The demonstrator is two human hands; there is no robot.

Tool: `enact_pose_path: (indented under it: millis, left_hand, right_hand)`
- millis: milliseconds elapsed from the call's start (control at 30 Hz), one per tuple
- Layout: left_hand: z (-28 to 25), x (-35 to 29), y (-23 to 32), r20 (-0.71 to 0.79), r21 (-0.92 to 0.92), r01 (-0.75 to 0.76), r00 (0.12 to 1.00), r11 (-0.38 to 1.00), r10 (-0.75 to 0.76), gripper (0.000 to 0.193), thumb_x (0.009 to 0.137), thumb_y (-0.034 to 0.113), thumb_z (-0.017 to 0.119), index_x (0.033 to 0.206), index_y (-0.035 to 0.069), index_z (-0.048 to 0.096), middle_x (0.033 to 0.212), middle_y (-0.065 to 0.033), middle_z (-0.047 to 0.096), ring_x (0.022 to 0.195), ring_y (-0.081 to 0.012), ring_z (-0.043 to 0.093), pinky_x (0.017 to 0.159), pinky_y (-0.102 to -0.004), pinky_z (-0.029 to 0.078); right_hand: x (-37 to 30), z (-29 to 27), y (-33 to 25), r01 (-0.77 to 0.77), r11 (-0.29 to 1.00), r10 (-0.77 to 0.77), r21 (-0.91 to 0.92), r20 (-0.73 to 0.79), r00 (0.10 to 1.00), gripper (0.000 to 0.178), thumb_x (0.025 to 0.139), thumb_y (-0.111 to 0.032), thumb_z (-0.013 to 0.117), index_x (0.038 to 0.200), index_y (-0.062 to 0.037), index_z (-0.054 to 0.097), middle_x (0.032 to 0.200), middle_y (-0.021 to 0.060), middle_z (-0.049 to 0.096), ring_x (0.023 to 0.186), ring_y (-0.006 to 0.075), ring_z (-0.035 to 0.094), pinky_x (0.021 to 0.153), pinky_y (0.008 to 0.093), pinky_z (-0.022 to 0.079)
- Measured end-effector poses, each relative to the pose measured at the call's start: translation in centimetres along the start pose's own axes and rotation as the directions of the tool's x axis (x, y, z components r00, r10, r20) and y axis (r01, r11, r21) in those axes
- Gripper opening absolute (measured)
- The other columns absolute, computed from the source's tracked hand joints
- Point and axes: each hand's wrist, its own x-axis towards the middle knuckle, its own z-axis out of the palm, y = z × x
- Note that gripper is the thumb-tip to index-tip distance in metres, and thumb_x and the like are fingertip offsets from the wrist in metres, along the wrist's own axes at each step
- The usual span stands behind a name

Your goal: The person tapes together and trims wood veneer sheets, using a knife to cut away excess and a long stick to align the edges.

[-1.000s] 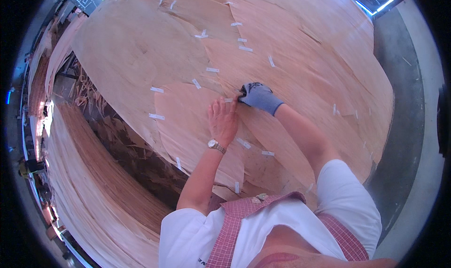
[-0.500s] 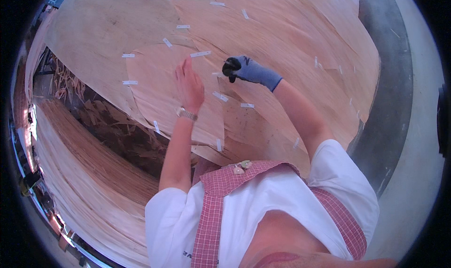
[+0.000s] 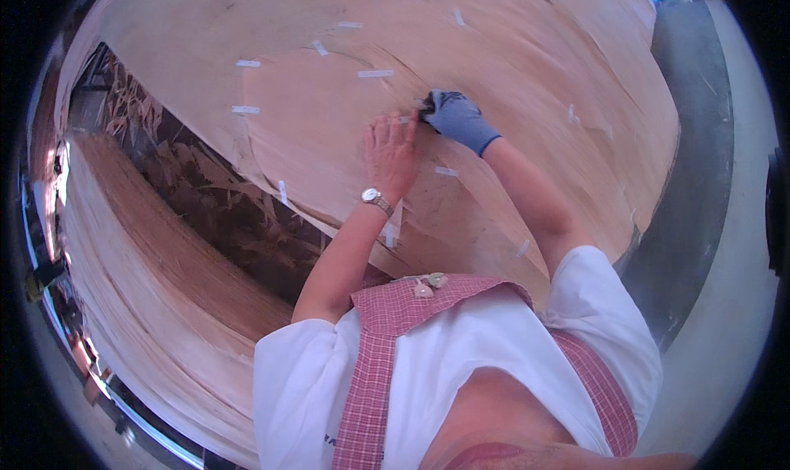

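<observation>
Together, left hand (image 3: pixel 391 164) and right hand (image 3: pixel 454 120) meet on joined wood sheets (image 3: pixel 535 100)

Bare and outstretched, the fingers (image 3: pixel 381 130) of the left hand lie on the sheets, slightly spread, gripping nothing that shows. A small strip of pale tape (image 3: pixel 404 120) appears at their tips, partly masked by them. Just beside it, the gloved right hand has its fingers curled in; whether they grip anything cannot be told.

The step in hand looks like fixing tape across a join. Doing it well likely calls for flat left fingertips that hold both sides of the join level and touching, while the strip goes down square and is rubbed firmly from its middle outward. A sideways tug could open the join or split such thin wood.

The spot lies inward from the sheets' left edge, with a second strip (image 3: pixel 376 74) farther from the near edge and a third strip (image 3: pixel 446 171) closer to it. A wristwatch (image 3: pixel 372 196) circles the left wrist. Past the left edge, torn wood scraps (image 3: pixel 193 169) lie in a dark gap, alongside a brown-edged stack (image 3: pixel 164 231).
</observation>
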Motion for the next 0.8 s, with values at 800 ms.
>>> enact_pose_path:
  millis: [800]
  left_hand:
    - [0.3,2.4,1.3,0.322,0.110,-0.099,0.945,0.989,0.059,0.057,0.085,0.058,0.056,0.138,0.042,0.047,0.137,-0.0162,0.042,0.120,-0.0472,0.037,0.084,-0.0666,0.037]
  right_hand:
    - [-24.0,7.3,-0.7,-0.587,0.763,0.642,0.270,-0.425,0.639,0.033,0.094,-0.040,0.057,0.100,-0.0078,0.057,0.092,0.0188,0.067,0.086,0.0372,0.065,0.074,0.0476,0.051]
